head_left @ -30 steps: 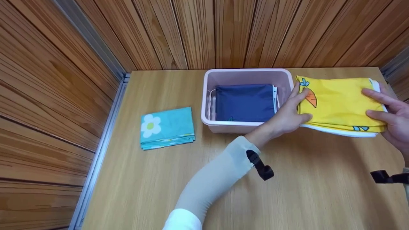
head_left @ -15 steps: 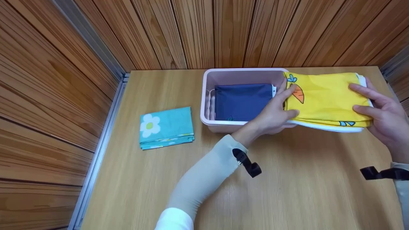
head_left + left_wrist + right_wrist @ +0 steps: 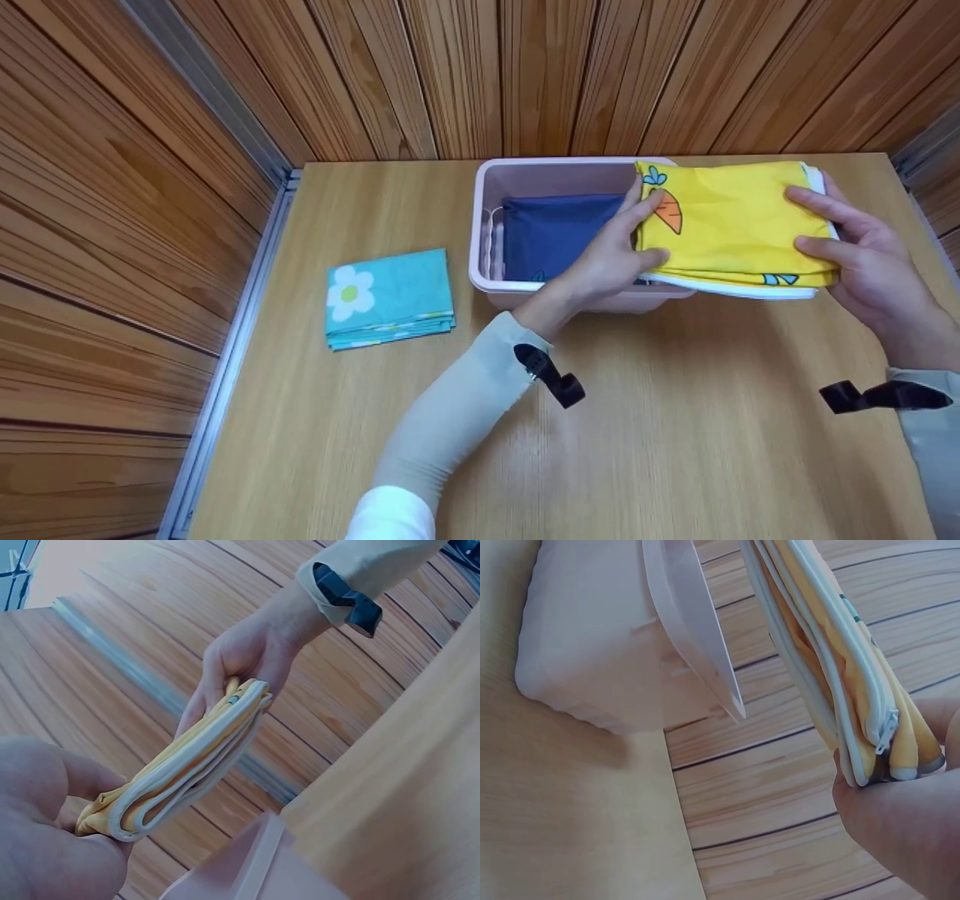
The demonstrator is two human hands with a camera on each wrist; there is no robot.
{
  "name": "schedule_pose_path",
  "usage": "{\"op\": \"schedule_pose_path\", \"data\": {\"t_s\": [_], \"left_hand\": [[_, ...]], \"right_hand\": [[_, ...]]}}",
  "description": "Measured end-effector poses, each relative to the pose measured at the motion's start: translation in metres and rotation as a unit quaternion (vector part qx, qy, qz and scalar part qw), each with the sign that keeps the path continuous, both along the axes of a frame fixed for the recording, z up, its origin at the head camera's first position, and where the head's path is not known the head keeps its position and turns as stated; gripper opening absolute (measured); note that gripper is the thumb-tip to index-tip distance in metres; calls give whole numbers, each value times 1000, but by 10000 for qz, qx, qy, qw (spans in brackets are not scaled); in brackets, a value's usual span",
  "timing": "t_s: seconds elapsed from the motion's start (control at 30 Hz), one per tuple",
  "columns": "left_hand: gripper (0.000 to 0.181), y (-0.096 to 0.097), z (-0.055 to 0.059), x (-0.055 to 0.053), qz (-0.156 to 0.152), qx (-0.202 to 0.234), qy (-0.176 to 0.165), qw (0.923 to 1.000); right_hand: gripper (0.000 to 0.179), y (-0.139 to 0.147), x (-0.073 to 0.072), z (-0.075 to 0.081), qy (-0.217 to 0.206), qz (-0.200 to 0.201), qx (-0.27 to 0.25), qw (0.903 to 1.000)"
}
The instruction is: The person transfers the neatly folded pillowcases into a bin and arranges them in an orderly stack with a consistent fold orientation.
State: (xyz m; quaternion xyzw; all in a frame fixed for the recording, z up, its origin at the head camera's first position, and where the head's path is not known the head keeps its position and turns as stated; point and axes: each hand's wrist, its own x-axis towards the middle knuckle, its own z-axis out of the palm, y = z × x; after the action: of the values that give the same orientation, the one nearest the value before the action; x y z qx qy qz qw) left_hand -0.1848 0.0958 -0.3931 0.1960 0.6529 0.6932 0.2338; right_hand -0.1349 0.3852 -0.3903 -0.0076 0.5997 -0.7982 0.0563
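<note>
A folded yellow cloth (image 3: 735,217) with a carrot print and white edging hangs level in the air, overlapping the right side of the pink bin (image 3: 480,225) in the head view. My left hand (image 3: 611,251) pinches its left end, thumb below and fingers on top. At the other end my right hand (image 3: 862,255) grips it between thumb and fingers. The right wrist view shows a zipper pull (image 3: 887,731) at the cloth's layered edge. Inside the bin lies a folded navy cloth (image 3: 551,232), its right part hidden behind my left hand and the yellow cloth.
On the wooden table (image 3: 660,450), left of the bin, rests a folded turquoise cloth (image 3: 401,285) with a white flower. Wood-panelled walls (image 3: 390,75) rise behind and at the left, with a metal rail (image 3: 225,360) along the table's left edge.
Both hands have carried the yellow cloth leftward, from beside the bin to partly over its right side. More of the navy cloth is now covered from view.
</note>
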Motion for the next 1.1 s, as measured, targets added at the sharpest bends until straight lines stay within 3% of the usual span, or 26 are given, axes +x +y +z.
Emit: {"op": "schedule_pose_path", "data": {"t_s": [0.13,0.33,0.5,0.73,1.1], "left_hand": [[77,-8,-1,-3,63,77,-88,9999],[77,-19,1,-6,144,138,-119,9997],[77,-30,0,-9,161,406,-191,9989],[77,-44,1,-11,174,479,-191,9985],[75,-64,-3,-14,288,556,-199,9978]], "right_hand": [[56,-9,-3,0,38,66,-2,10000],[54,-18,-8,1,123,339,-433,9984],[54,-27,-13,1,195,474,-566,9971],[54,-40,-17,5,33,305,-103,9995],[54,-61,-25,7,17,311,141,9994]]}}
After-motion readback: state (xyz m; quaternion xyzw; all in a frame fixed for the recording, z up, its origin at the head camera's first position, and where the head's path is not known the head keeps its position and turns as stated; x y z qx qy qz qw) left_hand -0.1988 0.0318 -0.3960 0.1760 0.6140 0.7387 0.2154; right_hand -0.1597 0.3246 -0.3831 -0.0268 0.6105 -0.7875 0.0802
